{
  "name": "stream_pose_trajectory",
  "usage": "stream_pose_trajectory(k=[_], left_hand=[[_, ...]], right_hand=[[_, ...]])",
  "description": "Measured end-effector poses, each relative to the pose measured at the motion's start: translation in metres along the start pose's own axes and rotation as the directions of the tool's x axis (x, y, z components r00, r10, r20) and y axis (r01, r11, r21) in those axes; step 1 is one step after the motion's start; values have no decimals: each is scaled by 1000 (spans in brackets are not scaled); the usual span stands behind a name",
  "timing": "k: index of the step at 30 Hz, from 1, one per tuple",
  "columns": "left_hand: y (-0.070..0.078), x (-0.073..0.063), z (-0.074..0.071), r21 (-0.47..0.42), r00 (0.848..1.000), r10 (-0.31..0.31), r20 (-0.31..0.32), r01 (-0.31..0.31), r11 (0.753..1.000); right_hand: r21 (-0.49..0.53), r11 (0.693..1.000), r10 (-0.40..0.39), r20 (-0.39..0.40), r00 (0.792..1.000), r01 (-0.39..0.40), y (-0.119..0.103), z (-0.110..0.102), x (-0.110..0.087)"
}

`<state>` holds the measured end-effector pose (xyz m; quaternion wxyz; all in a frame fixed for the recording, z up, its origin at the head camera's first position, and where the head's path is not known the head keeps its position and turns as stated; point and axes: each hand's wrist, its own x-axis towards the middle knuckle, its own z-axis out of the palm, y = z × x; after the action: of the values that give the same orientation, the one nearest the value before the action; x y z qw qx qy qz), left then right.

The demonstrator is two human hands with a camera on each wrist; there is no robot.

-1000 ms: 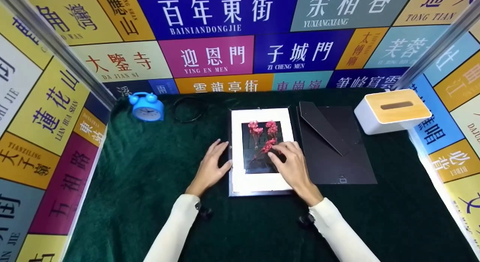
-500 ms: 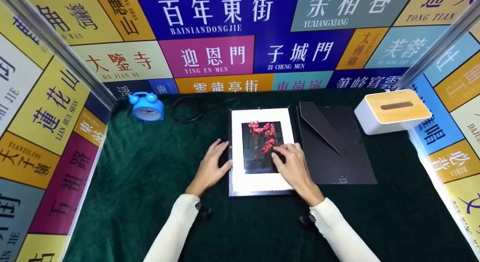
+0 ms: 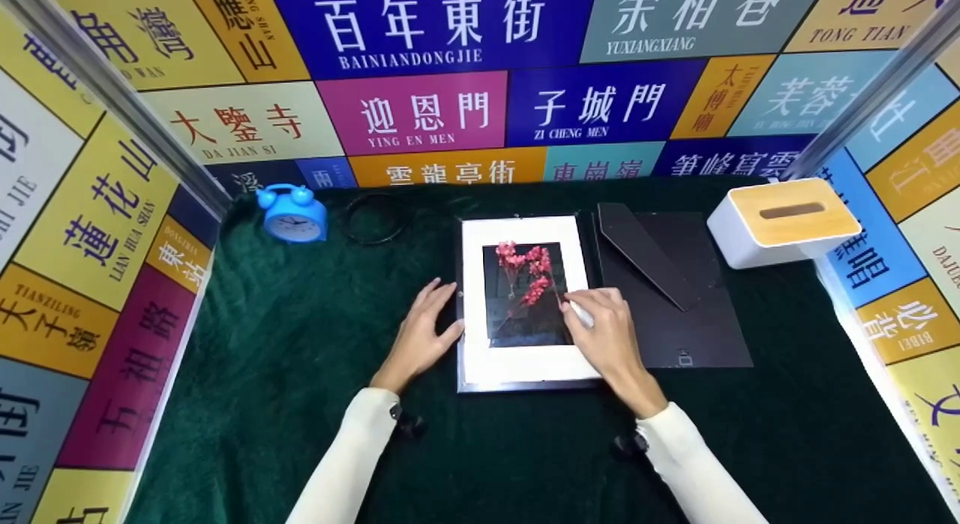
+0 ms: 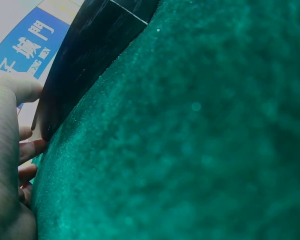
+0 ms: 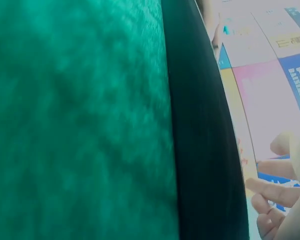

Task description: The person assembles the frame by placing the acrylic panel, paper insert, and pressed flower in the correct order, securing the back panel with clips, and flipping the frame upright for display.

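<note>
A picture frame (image 3: 525,368) lies flat with a white mat (image 3: 474,299) around a dark window (image 3: 504,314). Sprays of small pink dried flowers (image 3: 505,252) lie on the window. My right hand (image 3: 609,329) is over the mat's right side, thumb and index finger together at the lower stem end of the upper right dried flower (image 3: 538,260). Another pink spray (image 3: 535,290) slants below it. My left hand (image 3: 421,336) rests at the frame's left edge, fingers spread; in the left wrist view its fingertips touch the dark frame side (image 4: 85,60).
A black backing board (image 3: 697,336) with a stand leg (image 3: 645,254) lies right of the frame. Behind it is a white tissue box (image 3: 750,239) with a wooden lid. A blue alarm clock (image 3: 296,218) and a black loop (image 3: 375,242) are at back left on green cloth (image 3: 300,321).
The upper right dried flower shifted left and slightly down, then its stem swung out to the right. My right hand moved right and slightly down. My left hand stays put.
</note>
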<state>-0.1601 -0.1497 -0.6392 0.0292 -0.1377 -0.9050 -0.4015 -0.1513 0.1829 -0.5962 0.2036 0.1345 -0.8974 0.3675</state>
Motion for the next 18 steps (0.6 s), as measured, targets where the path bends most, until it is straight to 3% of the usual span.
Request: stream_pose_trajectory(k=[10,18], left_hand=[[0,1,0,4,1000,-10,3,10,1000],[2,0,-2,2,1000,-23,11,23,1000]], right_hand=[[66,998,22,-142,990,-13,36,-29,-3],[32,997,78,-184,980,-74,69,-67,-14]])
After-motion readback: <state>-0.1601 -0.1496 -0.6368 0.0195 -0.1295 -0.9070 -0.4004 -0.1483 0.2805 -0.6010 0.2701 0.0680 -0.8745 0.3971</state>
